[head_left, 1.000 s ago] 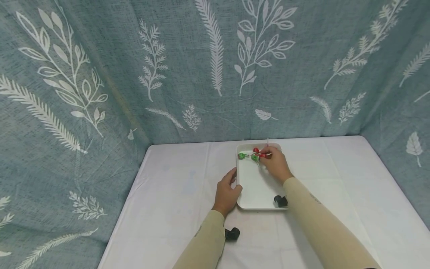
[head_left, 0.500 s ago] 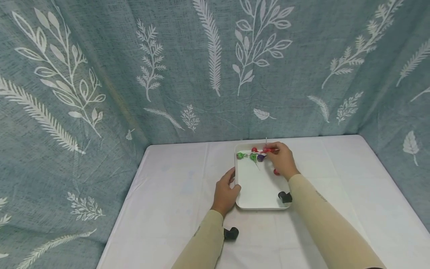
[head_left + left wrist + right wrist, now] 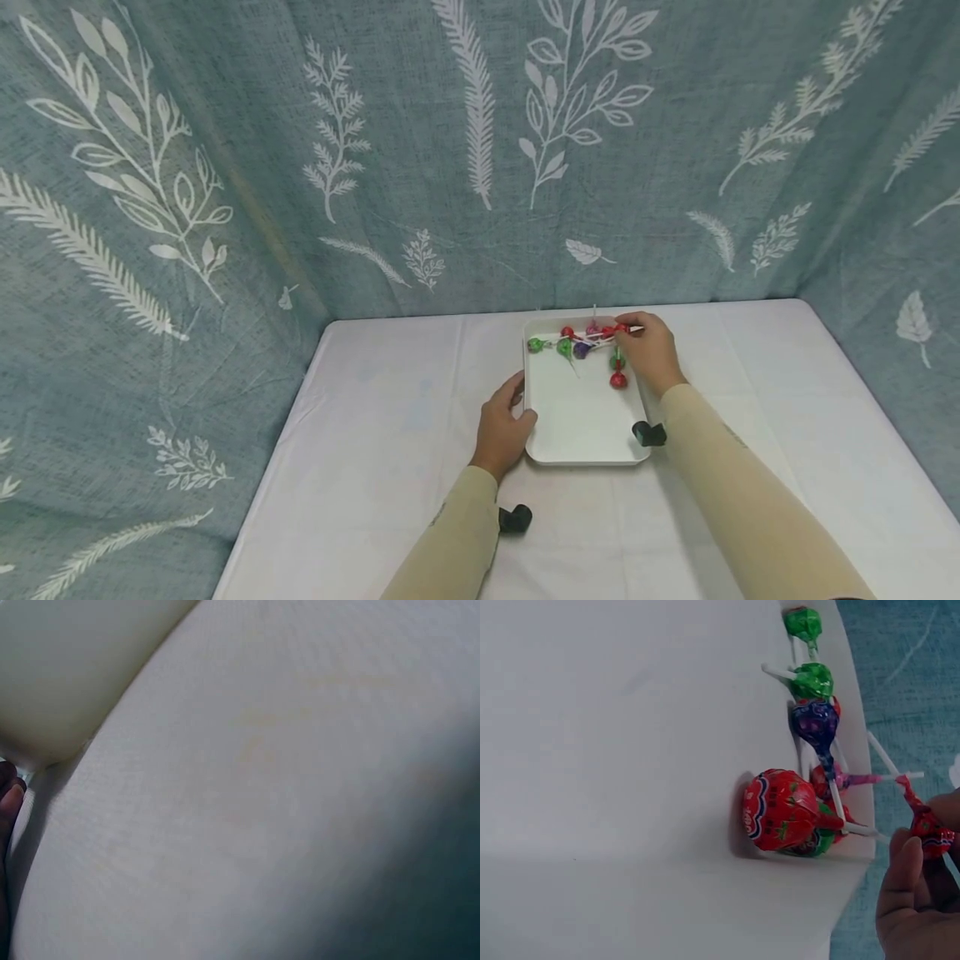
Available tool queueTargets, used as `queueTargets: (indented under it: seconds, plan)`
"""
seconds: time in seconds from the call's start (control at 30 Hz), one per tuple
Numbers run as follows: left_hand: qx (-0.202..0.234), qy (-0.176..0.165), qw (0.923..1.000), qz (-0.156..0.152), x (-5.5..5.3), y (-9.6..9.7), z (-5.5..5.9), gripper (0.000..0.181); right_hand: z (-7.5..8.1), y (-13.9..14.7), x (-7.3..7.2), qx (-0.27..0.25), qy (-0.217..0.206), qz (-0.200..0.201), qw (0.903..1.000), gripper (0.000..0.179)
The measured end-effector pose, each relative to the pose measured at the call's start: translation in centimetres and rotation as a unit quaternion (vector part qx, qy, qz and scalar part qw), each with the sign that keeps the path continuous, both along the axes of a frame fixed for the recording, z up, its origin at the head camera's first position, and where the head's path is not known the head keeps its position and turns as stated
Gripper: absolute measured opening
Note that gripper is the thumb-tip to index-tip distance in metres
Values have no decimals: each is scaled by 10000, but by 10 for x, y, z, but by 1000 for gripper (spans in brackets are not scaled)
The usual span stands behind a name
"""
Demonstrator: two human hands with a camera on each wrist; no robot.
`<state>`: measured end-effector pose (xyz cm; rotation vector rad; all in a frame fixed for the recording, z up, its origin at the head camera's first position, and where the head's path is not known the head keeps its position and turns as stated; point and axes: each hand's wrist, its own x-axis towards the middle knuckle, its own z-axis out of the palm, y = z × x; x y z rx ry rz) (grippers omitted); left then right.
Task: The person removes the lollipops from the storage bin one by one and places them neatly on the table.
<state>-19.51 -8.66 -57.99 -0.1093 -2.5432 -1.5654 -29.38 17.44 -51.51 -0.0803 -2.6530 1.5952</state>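
Note:
In the head view a white tray (image 3: 581,425) holds several wrapped lollipops along its far side. My left hand (image 3: 502,429) holds the tray's left edge, its thumb at the rim and its fingers along the outer wall. Near the far right corner my right hand (image 3: 651,350) pinches a red lollipop (image 3: 932,838), raised over the tray's edge in the right wrist view. Below it lie a large-looking red lollipop (image 3: 780,810) and, partly hidden behind, a green one (image 3: 814,841). A purple lollipop (image 3: 816,724), a pink one (image 3: 836,780) and green lollipops (image 3: 811,680) line the far wall.
The tray stands on a table with a white cloth (image 3: 405,417), near its far edge. A blue-green curtain (image 3: 420,150) with white leaf prints hangs behind and at both sides. Black wrist cameras (image 3: 516,518) stick out from both sleeves.
My right hand has moved right along the tray's far side, now with a red lollipop at the corner. Purple, pink, red and green lollipops have come into sight. The left hand stays put.

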Motion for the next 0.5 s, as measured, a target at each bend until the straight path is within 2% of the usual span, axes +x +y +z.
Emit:
queueTargets:
  seconds: [0.27, 0.5]
  plan:
    - [70, 156, 9998, -28, 0, -1, -3, 65, 9, 5, 2, -70, -116, -24, 9999, 35]
    - [143, 243, 9996, -69, -2, -1, -3, 65, 12, 12, 3, 115, -104, 32, 9999, 35]
